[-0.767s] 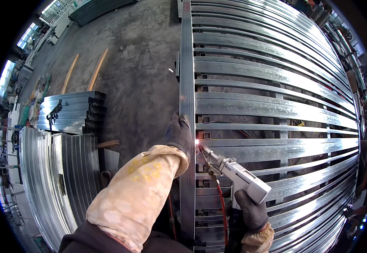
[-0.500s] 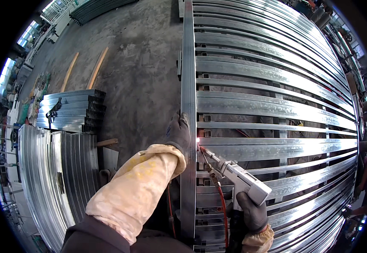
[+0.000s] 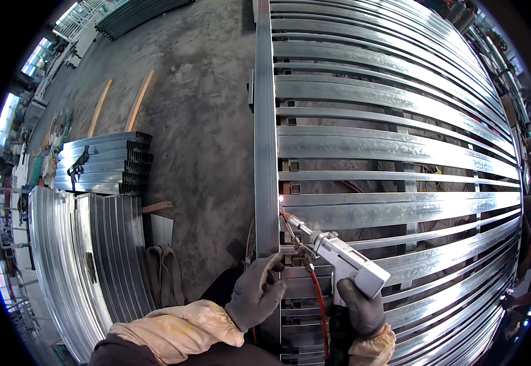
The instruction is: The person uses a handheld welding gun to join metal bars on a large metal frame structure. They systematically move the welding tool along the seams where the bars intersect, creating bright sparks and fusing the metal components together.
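My right hand point(image 3: 362, 310), in a dark grey glove, is wrapped round the grip of a white and silver hand-held welding gun point(image 3: 349, 262). The gun's copper-coloured tip points up and left to the joint where a wide crossbar point(image 3: 393, 210) meets the long steel side rail point(image 3: 266, 134). A small bright spot glows at that joint. A red hose point(image 3: 318, 299) hangs beside the gun. My left hand point(image 3: 254, 296), gloved in grey with a tan cuff, hovers over the near part of the rail. Its fingers are curved and apart, holding nothing.
Parallel galvanized crossbars point(image 3: 363, 143), wide and narrow, fill the right side with gaps between them. On the left floor lie stacked metal profiles point(image 3: 64, 256), another bundle with a black strap point(image 3: 104, 161), and two wooden strips point(image 3: 140, 100). A grey strap point(image 3: 166, 274) lies nearby.
My left hand has let go of the side rail and drawn back toward me, its fingers now loosely curved. The welding gun stays at the same joint, with the glow still at its tip.
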The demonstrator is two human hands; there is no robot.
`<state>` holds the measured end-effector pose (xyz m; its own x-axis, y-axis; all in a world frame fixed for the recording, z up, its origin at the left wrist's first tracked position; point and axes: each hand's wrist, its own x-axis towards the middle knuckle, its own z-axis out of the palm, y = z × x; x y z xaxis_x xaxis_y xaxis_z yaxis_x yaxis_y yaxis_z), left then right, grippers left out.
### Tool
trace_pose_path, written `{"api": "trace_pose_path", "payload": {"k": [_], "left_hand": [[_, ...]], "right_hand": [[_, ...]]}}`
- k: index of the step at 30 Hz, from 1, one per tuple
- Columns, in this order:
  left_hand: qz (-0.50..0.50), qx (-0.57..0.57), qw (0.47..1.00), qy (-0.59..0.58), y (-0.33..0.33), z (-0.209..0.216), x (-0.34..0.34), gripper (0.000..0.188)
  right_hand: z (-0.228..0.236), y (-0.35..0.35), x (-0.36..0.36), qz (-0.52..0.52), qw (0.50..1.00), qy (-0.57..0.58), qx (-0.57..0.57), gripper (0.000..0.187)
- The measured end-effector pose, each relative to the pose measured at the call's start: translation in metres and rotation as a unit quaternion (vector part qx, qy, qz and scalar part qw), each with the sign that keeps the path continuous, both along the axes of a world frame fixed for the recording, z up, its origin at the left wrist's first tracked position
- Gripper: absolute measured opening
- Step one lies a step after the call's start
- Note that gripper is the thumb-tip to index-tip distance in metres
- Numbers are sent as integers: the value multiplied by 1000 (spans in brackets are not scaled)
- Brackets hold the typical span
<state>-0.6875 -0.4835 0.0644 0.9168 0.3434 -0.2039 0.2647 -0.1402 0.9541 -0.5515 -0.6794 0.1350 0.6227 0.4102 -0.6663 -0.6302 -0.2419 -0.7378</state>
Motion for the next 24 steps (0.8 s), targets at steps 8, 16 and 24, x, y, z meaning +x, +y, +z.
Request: {"api": "trace_pose_path", "payload": {"k": [8, 16, 24], "left_hand": [[-73, -16, 997, -27, -10, 3, 26, 71], [-109, 76, 990, -38, -7, 0, 26, 67], [-105, 94, 988, -60, -9, -7, 23, 74]], "right_hand": [[-1, -2, 2, 20, 999, -6, 42, 40], [8, 4, 6, 28, 998, -4, 54, 42], [7, 2, 3, 15, 997, 16, 67, 39]]}}
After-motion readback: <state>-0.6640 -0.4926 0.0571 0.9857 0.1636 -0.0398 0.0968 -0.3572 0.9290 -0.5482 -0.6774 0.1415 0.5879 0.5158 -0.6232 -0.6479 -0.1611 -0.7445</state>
